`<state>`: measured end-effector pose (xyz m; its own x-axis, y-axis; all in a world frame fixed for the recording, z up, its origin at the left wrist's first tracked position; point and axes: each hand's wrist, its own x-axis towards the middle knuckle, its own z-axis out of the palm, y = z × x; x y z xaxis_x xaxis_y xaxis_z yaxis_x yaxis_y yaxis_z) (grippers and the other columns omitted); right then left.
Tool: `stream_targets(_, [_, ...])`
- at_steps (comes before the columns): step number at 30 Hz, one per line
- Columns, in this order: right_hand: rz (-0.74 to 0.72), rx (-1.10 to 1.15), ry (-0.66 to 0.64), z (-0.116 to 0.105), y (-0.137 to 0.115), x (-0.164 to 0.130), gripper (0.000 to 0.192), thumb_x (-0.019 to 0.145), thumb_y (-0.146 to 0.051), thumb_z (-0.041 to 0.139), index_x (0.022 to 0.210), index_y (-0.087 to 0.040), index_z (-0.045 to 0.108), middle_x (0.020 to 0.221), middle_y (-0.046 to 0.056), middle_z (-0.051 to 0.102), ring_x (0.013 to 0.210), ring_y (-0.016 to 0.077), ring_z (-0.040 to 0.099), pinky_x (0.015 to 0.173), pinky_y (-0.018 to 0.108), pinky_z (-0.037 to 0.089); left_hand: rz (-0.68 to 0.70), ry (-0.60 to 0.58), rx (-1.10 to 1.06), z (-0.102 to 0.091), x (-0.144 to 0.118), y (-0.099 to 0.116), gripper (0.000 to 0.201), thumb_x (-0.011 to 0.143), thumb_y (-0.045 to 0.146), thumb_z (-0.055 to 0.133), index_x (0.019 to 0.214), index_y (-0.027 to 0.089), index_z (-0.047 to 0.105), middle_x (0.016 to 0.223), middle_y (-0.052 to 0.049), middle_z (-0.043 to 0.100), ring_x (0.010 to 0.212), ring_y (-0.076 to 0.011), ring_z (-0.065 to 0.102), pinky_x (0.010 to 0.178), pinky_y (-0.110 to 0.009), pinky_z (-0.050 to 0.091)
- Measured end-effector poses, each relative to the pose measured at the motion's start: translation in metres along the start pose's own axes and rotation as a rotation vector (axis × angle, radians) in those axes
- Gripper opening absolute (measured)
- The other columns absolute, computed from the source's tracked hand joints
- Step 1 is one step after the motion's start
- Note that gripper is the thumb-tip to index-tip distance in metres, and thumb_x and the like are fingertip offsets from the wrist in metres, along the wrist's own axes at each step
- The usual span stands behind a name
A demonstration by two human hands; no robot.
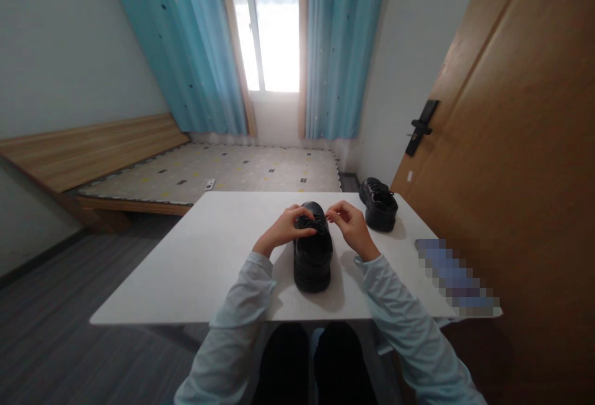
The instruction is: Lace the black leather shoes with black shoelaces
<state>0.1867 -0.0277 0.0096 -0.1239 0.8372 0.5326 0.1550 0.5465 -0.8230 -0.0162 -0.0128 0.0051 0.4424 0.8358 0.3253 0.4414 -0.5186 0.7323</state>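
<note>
A black lace-up shoe point(312, 265) stands on the white table point(195, 268), heel toward me and toe pointing away. My left hand point(288, 226) reaches over its left side, thumb and fingers curled around the black shoelace point(320, 225) at the top of the shoe. On the other side, my right hand point(349, 224) is closed in a pinch at the lace, just right of the shoe. The lace in its fingertips is thin and hard to make out. A second black shoe point(381, 213) sits apart at the table's far right.
A blurred-out flat bluish object point(455, 278) lies along the table's right edge. Beyond the table is a bed point(251, 166) with a small white object point(210, 184) on it. A wooden door point(511, 144) stands close on the right.
</note>
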Motion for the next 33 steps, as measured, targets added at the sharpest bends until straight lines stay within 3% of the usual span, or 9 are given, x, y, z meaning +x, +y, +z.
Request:
stream_targets(9, [0.01,0.13,0.048,-0.002,-0.005,0.001,0.03,0.081,-0.047,0.062,0.076,-0.018,0.058,0.071,0.001,0.061,0.063,0.0129,0.057,0.062,0.028,0.05,0.007,-0.01,-0.005,-0.001,0.0,0.0,0.031,0.069,0.037,0.074,0.093,0.019,0.066,0.1,-0.007,0.057,0.1,-0.0224,0.055,0.088,-0.04,0.048])
stream_targets(18, [-0.056,0.218,0.066,-0.001,-0.006,0.0,0.025,0.085,-0.042,0.06,0.077,-0.019,0.057,0.074,0.001,0.06,0.065,0.0126,0.057,0.064,0.029,0.049,0.01,-0.017,0.009,-0.002,0.0,-0.001,0.031,0.07,0.037,0.073,0.094,0.019,0.066,0.1,-0.008,0.056,0.101,-0.0232,0.054,0.088,-0.04,0.048])
stream_targets(23, [-0.076,0.324,0.17,-0.01,-0.006,0.003,0.028,0.086,-0.047,0.055,0.076,-0.022,0.047,0.075,0.002,0.058,0.07,0.0149,0.056,0.063,0.03,0.05,0.005,-0.02,0.005,-0.003,0.0,-0.003,0.032,0.069,0.037,0.074,0.093,0.019,0.066,0.1,-0.007,0.056,0.1,-0.0226,0.054,0.087,-0.039,0.048])
stream_targets(28, [-0.014,0.38,0.068,-0.017,-0.009,0.003,0.03,0.083,-0.05,0.057,0.075,-0.022,0.047,0.067,0.001,0.058,0.065,0.0157,0.056,0.061,0.032,0.049,0.001,-0.015,-0.002,-0.002,-0.002,-0.003,0.032,0.069,0.037,0.074,0.094,0.02,0.065,0.101,-0.007,0.056,0.101,-0.0224,0.054,0.088,-0.038,0.048])
stream_targets(33, [0.059,0.371,-0.001,-0.015,-0.006,0.003,0.03,0.085,-0.051,0.052,0.077,-0.021,0.052,0.048,-0.004,0.049,0.052,0.0145,0.053,0.057,0.031,0.047,-0.002,0.02,-0.029,-0.002,-0.002,0.001,0.026,0.075,0.041,0.068,0.092,0.02,0.067,0.102,-0.006,0.057,0.1,-0.0216,0.055,0.085,-0.037,0.049])
